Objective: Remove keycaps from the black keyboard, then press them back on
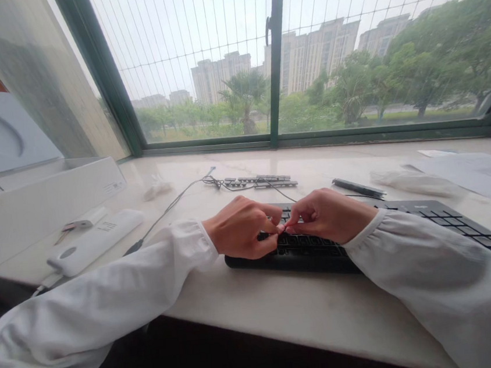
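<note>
A black keyboard [315,263] lies on the pale ledge, with square switch sockets bare of caps around my fingers. Farther right, past my sleeve, keys with caps [473,224] show. My left hand [248,227] is closed in a pinch over the keyboard's left part. Opposite it, my right hand [332,216] pinches too, and the fingertips of both meet. Something small and dark seems to sit between them; its kind is hidden. Behind the hands, loose dark keycaps [267,180] lie in rows. A thin cable [212,180] coils beside them.
A white power strip [96,243] and a white adapter [85,219] lie at left, by an open white box [46,208]. A slim black bar [358,188], a clear plastic bag [412,181] and paper sheets [481,174] are at right. A window frame [206,146] bounds the back.
</note>
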The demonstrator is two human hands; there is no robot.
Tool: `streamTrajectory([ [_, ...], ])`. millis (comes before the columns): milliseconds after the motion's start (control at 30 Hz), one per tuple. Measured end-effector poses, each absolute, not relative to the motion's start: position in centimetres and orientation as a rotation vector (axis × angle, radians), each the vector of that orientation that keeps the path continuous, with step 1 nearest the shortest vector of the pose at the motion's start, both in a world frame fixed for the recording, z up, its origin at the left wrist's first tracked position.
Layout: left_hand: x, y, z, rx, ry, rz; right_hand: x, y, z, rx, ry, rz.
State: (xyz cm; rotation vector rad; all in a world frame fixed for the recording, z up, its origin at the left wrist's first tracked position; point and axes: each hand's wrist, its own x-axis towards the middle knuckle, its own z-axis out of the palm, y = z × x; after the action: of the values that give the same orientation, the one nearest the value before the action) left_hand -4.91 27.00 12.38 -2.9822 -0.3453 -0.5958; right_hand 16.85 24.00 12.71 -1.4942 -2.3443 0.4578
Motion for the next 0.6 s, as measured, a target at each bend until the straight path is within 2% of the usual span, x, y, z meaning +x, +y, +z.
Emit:
streamTrajectory([
  [600,-4.6,27.0,12.3,-2.911,-0.234,-0.560,16.2,23.3,13.7,-1.626,-2.346,0.319],
])
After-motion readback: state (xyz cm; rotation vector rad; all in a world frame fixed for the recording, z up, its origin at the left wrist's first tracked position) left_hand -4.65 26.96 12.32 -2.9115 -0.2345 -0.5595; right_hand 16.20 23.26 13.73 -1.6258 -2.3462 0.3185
